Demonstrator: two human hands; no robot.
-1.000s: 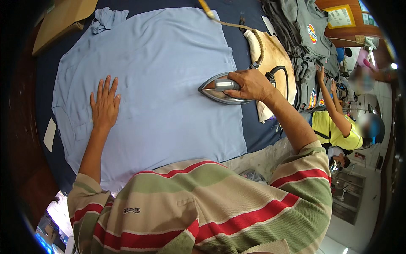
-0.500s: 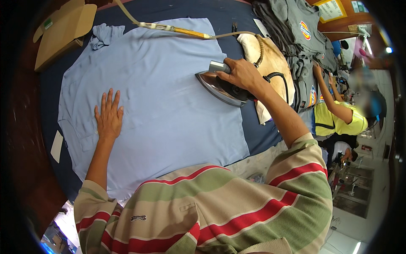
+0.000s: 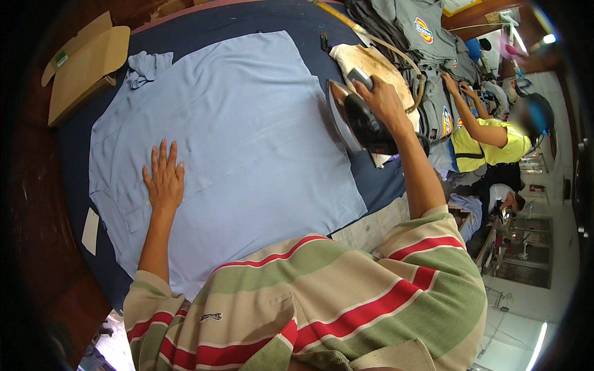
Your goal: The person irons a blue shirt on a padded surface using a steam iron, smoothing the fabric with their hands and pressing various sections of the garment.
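A light blue shirt (image 3: 247, 117) lies spread flat on a dark blue padded ironing table (image 3: 204, 28). My left hand (image 3: 164, 178) rests flat on the shirt's left part, fingers apart. My right hand (image 3: 382, 99) grips the handle of a dark clothes iron (image 3: 356, 120), which is lifted and tilted on its side over the shirt's right edge, soleplate facing left. The iron's cord (image 3: 377, 42) runs up to the top of the view.
A stained beige pad (image 3: 371, 62) lies right of the iron. Grey shirts (image 3: 427, 37) are piled at the top right, where a person in a yellow vest (image 3: 489, 133) handles them. A cardboard box (image 3: 83, 62) sits at the upper left. A white slip (image 3: 90, 230) lies at the table's left edge.
My right hand has lifted the iron off the shirt and tipped it up toward the right edge. My left hand has stayed pressed on the shirt.
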